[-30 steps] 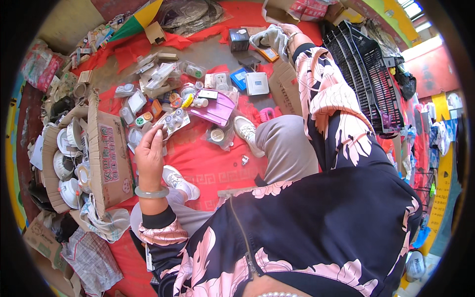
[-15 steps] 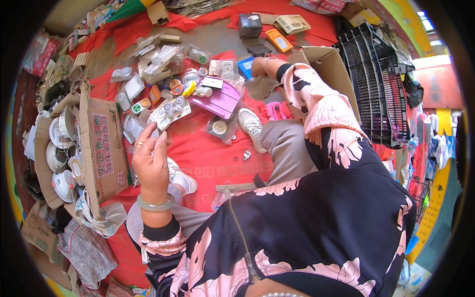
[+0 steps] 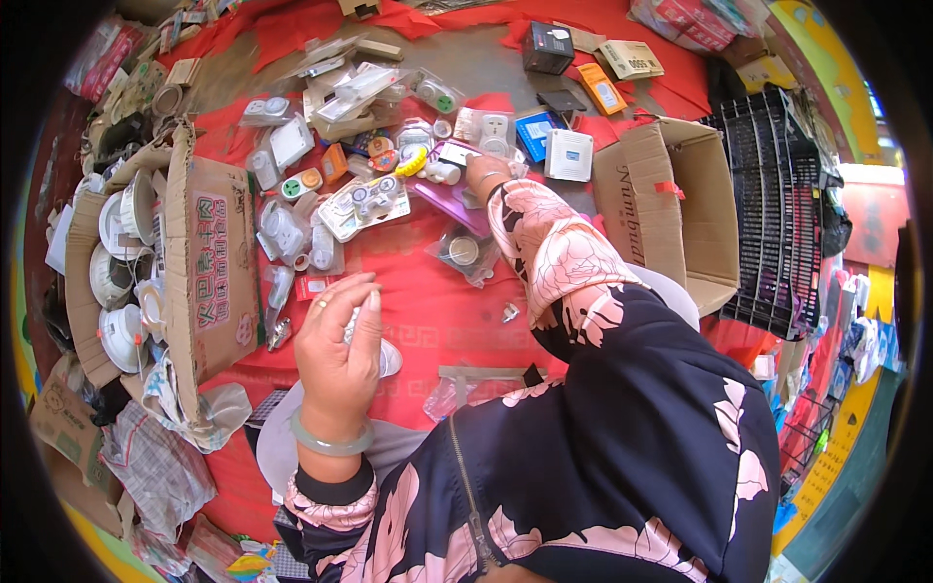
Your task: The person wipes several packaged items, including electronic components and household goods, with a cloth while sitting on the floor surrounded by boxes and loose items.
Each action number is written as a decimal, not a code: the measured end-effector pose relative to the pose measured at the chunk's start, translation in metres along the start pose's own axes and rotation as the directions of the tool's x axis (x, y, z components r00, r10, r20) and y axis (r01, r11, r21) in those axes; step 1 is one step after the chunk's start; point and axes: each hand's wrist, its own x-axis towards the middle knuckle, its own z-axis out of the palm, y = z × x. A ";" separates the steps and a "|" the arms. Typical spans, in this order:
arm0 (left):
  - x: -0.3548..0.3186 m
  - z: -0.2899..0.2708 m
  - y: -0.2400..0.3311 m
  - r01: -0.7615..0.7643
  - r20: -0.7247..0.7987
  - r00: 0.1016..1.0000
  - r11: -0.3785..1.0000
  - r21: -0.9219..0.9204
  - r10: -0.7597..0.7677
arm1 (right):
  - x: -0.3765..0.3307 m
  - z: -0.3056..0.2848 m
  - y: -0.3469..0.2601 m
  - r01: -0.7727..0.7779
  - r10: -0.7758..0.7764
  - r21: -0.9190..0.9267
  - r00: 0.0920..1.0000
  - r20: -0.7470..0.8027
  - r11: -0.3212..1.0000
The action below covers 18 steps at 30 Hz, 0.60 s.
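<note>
**Red cloth spread with small electrical goods**

Red cloth (image 3: 428, 311) carries packaged switches and sockets. Left hand (image 3: 338, 352) is raised, fingers curled around a small clear packet (image 3: 356, 325). Right hand (image 3: 483, 171) reaches to the purple package (image 3: 455, 202); its grip cannot be told.

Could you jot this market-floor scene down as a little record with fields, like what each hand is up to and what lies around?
Setting: red cloth on the ground, strewn with small packaged electrical parts
Left hand: raised, fingers curled round a small clear-wrapped item; green bangle on the wrist
Right hand: stretched forward, resting on the purple packet
Left side: cardboard box of white round fittings
Right side: open brown carton, black wire rack
</note>
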 end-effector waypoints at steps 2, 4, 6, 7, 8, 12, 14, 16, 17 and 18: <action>-0.001 -0.003 -0.001 -0.018 -0.004 1.000 1.000 0.014 0.018 | 0.001 -0.002 0.000 0.034 -0.034 -0.020 0.999 -0.028 0.999; -0.006 -0.006 -0.003 -0.004 -0.026 1.000 1.000 0.013 0.005 | -0.005 -0.006 0.004 0.010 -0.009 0.008 0.997 -0.079 1.000; -0.008 -0.006 0.003 -0.035 -0.028 0.999 0.999 0.015 0.036 | 0.010 0.006 0.037 0.106 -0.107 -0.029 0.994 -0.037 0.994; -0.004 -0.005 0.006 -0.098 0.007 0.995 0.995 0.014 0.098 | 0.048 0.032 0.087 0.165 -0.165 -0.091 0.986 0.007 0.982; -0.004 -0.004 0.003 -0.123 0.011 0.992 0.992 0.016 0.123 | 0.057 0.028 0.115 0.427 -0.440 -0.330 0.897 0.040 0.842; -0.018 -0.002 -0.009 -0.069 -0.079 0.995 0.998 -0.008 0.068 | -0.035 -0.089 0.054 0.209 -0.290 0.470 0.951 0.106 0.858; -0.016 0.001 -0.003 0.036 -0.041 0.998 0.995 -0.089 -0.040 | -0.048 -0.100 0.066 0.327 -0.480 0.673 0.876 0.048 0.663; -0.013 0.003 -0.008 0.120 0.000 0.993 0.977 -0.177 -0.122 | -0.077 -0.124 0.051 0.067 -0.460 0.884 0.871 0.174 0.463; -0.010 0.005 -0.012 0.129 -0.001 0.991 0.956 -0.263 -0.133 | -0.099 -0.140 0.038 0.080 -0.507 0.908 0.848 0.155 0.411; -0.008 0.007 -0.016 0.137 0.004 0.989 0.929 -0.344 -0.145 | -0.120 -0.151 0.028 0.086 -0.552 0.931 0.823 0.134 0.355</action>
